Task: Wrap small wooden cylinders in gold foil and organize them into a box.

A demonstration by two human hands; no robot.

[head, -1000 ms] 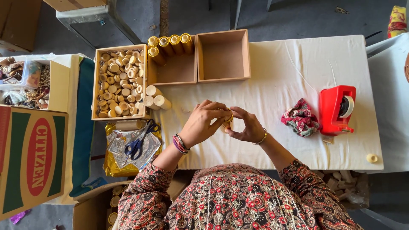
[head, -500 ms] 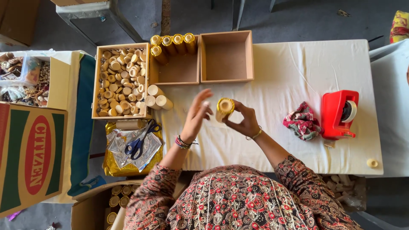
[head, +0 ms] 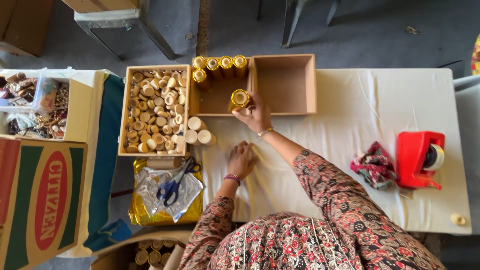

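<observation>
I've only got the one head cam here, looking straight down at the right hand, table fairly close below.

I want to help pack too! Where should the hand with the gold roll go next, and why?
Probably lower it a little further and set the gold roll upright in the open box, beside the row of gold rolls. The right hand already holds it over that box, and the floor there is bare.
</observation>
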